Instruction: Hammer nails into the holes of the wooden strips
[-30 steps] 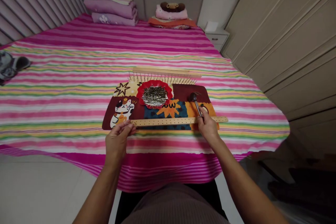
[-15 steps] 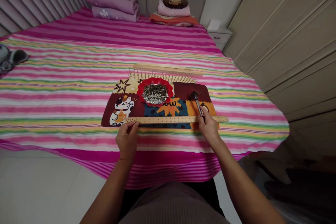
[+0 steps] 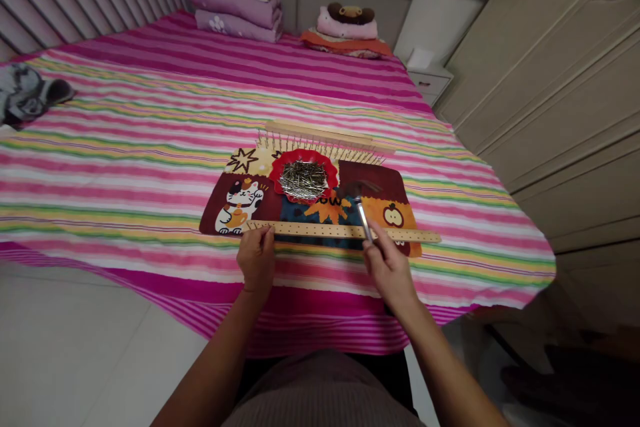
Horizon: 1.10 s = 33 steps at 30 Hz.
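Observation:
My left hand (image 3: 257,255) is closed in a pinch at the left part of a perforated wooden strip (image 3: 320,231). A nail, barely visible, is between its fingertips, and a few nails stand in the strip beside them. My right hand (image 3: 391,265) grips a hammer (image 3: 364,217) by its handle; the dark head is blurred, raised above the mat and tilted left. The strip lies along the near edge of a patterned mat (image 3: 220,203). Behind it stands a red scalloped bowl (image 3: 275,180) full of loose nails (image 3: 304,177).
Beyond the bowl, a second wooden strip (image 3: 320,147) bristles with upright nails, with another plain strip (image 3: 320,131) behind. Everything rests on a bed with a striped cover (image 3: 150,167). Folded bedding (image 3: 233,10) is at the back; grey cloth (image 3: 30,93) lies far left.
The hammer has swung leftward with my right hand, toward the middle of the strip. My left hand keeps its pinch near the strip's left end. The whole view has shifted slightly.

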{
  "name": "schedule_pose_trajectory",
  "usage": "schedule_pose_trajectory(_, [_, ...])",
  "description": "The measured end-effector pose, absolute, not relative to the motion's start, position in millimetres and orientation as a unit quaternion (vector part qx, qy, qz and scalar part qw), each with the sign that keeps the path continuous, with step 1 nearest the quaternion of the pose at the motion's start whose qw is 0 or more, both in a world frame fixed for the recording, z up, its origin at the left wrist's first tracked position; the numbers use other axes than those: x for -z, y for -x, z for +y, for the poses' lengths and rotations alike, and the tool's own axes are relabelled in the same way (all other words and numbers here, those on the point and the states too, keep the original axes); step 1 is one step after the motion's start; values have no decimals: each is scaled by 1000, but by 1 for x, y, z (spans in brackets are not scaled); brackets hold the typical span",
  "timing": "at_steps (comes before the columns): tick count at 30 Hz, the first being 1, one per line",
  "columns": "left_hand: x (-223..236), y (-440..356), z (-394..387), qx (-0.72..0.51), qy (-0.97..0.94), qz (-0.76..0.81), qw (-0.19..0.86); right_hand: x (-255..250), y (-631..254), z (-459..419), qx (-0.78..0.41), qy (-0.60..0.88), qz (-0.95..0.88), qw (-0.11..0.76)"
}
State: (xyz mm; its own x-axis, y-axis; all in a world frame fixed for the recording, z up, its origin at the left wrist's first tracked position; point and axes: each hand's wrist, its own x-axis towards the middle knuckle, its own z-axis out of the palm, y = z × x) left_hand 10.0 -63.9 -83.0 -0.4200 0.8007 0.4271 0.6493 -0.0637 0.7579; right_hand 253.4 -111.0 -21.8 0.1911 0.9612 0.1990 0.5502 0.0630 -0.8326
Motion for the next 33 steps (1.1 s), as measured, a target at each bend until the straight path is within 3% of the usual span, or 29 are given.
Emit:
schedule_pose_trajectory(5, [91,-7,-62,-485,-594,642,3,-4,-196,-132,-347,503,-695,378])
schedule_pose_trajectory(15, [99,-7,-60,-481,-621,617,-46,-10,-176,-123,-257,479,-776,321])
schedule_pose_trajectory(21, [98,-8,-60,-491,-609,622,-29,-26,-175,-122,-171,480,-781,360])
schedule_pose_trajectory(26, [97,-7,-62,-485,-604,632,6,-11,-177,-117,-203,486,-800,288])
schedule_pose_trajectory(33, [94,-7,-61,-488,-594,638,36,-14,-225,-113,-156,537,-740,374])
